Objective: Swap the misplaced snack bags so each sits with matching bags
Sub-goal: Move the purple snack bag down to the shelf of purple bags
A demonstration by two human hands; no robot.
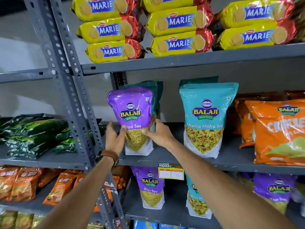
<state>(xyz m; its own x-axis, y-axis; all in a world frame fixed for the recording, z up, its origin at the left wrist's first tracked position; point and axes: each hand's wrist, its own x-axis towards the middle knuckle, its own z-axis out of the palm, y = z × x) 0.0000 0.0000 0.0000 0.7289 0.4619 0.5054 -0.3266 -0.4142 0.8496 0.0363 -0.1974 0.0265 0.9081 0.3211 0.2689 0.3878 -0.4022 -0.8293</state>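
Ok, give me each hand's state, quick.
Left hand: closed on the purple Aloo Sev plastic pouch, left edge.
Right hand: closed on the same pouch, right edge.

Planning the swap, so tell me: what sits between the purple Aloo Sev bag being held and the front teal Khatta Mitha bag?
Only bare grey shelf, seen in the head view.

The purple Aloo Sev bag (132,111) is glossy plastic film with a clear window, as is the teal Khatta Mitha bag (206,119) to its right. Above it, the Marie packs (179,22) shine like foil. The shelf (165,160) beneath is matt grey painted metal. A watch strap (109,154) looks like brown leather.
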